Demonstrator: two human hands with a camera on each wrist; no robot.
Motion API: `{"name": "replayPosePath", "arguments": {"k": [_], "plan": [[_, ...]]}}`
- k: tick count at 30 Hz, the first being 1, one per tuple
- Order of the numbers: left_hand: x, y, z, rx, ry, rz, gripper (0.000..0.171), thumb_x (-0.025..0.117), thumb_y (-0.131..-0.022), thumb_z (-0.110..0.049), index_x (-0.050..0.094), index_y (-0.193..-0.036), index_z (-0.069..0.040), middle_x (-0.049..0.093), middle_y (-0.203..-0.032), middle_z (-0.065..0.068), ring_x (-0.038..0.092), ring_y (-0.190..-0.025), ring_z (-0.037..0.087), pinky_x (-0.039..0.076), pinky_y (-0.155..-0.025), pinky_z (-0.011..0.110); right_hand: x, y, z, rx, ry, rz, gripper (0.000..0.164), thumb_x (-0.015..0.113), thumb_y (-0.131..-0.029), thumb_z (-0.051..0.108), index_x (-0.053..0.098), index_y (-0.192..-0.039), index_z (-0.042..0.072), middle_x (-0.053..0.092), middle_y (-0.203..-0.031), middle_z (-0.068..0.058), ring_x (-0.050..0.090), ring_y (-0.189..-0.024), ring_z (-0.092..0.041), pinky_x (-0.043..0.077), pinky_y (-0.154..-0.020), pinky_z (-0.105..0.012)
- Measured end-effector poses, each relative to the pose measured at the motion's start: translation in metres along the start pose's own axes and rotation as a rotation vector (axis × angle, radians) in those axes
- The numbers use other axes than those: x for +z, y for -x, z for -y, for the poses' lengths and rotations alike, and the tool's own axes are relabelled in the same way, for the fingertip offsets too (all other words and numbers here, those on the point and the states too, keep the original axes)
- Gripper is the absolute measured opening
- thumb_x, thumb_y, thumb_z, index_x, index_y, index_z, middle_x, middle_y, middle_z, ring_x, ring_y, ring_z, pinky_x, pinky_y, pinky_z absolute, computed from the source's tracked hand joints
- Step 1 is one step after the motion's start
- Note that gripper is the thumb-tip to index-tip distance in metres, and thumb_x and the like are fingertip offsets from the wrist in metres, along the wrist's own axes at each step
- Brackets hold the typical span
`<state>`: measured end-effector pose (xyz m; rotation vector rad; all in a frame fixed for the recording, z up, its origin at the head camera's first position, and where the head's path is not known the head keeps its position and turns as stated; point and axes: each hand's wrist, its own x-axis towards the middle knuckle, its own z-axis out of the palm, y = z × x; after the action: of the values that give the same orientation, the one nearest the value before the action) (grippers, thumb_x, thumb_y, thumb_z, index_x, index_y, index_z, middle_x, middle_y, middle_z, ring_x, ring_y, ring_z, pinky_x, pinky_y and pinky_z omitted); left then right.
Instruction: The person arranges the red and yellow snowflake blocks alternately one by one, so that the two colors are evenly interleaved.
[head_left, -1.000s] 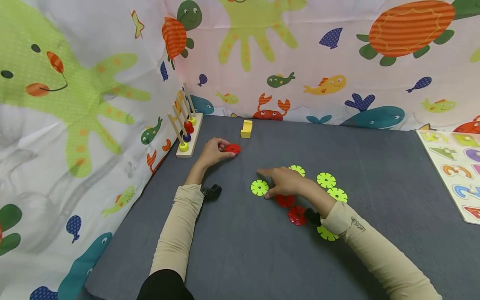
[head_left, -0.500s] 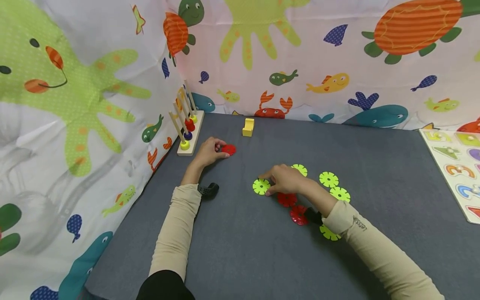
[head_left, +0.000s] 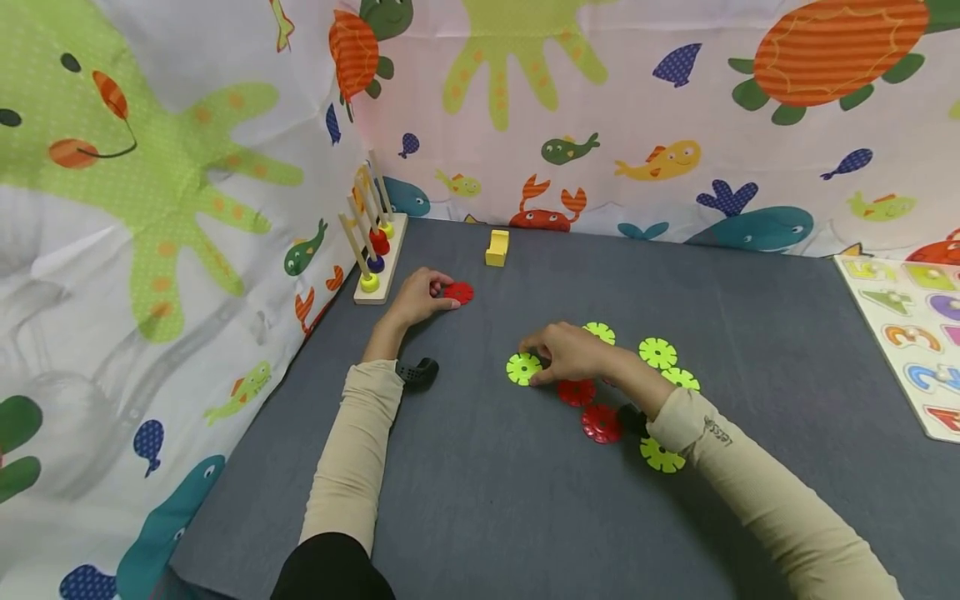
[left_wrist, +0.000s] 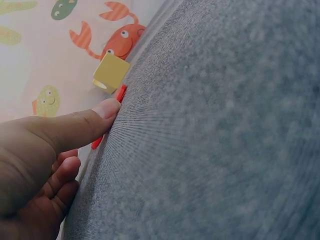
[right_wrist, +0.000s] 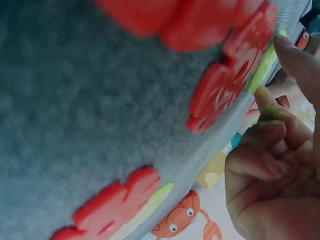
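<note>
At the left, my left hand [head_left: 420, 297] pinches a red notched plastic disc [head_left: 460, 292] at its left edge, low over the table. In the left wrist view the thumb lies on that red disc [left_wrist: 121, 93], mostly hidden behind it. My right hand [head_left: 573, 353] has thumb and index finger on opposite edges of a yellow-green notched disc [head_left: 522, 369], which lies on the table. The right wrist view shows this yellow-green disc [right_wrist: 265, 69] between the fingertips, beside a red disc [right_wrist: 235, 72]. Two red discs [head_left: 602, 424] lie just below my right hand.
Several more yellow-green discs [head_left: 657, 353] lie around the right forearm. A wooden peg stand [head_left: 381, 275] with coloured beads stands at the left wall. A yellow block [head_left: 497, 248] sits at the back, and a number puzzle board [head_left: 892, 333] lies at the right edge.
My right index finger has come down from pointing past the yellow-green disc onto its edge, so thumb and finger now pinch it. My left hand has shifted slightly left with the red disc.
</note>
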<state>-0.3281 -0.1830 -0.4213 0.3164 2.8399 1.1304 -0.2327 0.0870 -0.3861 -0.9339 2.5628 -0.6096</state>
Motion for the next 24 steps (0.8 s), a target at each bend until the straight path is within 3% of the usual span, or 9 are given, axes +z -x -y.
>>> {"name": "replayPosePath", "arguments": {"k": [6, 11, 16, 24], "plan": [[-0.003, 0.0, 0.004, 0.022, -0.016, -0.005, 0.038, 0.075, -0.077, -0.02, 0.063, -0.108, -0.002, 0.042, -0.088, 0.006, 0.04, -0.081, 0.018, 0.03, -0.073, 0.027, -0.018, -0.023, -0.001, 0.016, 0.053, -0.068, 0.046, 0.074, -0.076, 0.03, 0.065, -0.115, 0.007, 0.037, -0.063, 0.002, 0.031, -0.057, -0.01, 0.022, -0.05, -0.025], [-0.003, 0.0, 0.005, 0.031, -0.014, -0.006, 0.038, 0.075, -0.077, -0.018, 0.063, -0.109, -0.002, 0.042, -0.088, 0.005, 0.04, -0.082, 0.018, 0.03, -0.073, 0.027, -0.034, -0.061, -0.007, 0.149, 0.064, -0.169, 0.048, 0.073, -0.077, 0.03, 0.063, -0.117, 0.005, 0.055, -0.079, -0.005, 0.043, -0.068, -0.016, 0.034, -0.057, -0.028], [0.004, 0.001, 0.005, 0.022, 0.002, 0.016, 0.036, 0.075, -0.077, -0.018, 0.064, -0.108, -0.004, 0.042, -0.087, 0.005, 0.039, -0.082, 0.018, 0.029, -0.072, 0.027, -0.025, -0.086, -0.014, 0.292, 0.051, -0.173, 0.049, 0.071, -0.08, 0.031, 0.061, -0.121, 0.006, 0.062, -0.111, -0.011, 0.051, -0.082, -0.021, 0.044, -0.071, -0.039], [-0.002, -0.001, 0.006, 0.037, -0.007, 0.02, 0.035, 0.074, -0.077, -0.018, 0.065, -0.108, -0.004, 0.044, -0.089, 0.005, 0.041, -0.083, 0.018, 0.031, -0.073, 0.026, -0.019, -0.099, -0.013, 0.348, -0.147, -0.233, 0.05, 0.073, -0.079, 0.026, 0.058, -0.126, 0.014, 0.054, -0.131, -0.01, 0.053, -0.112, -0.028, 0.043, -0.089, -0.043]]}}
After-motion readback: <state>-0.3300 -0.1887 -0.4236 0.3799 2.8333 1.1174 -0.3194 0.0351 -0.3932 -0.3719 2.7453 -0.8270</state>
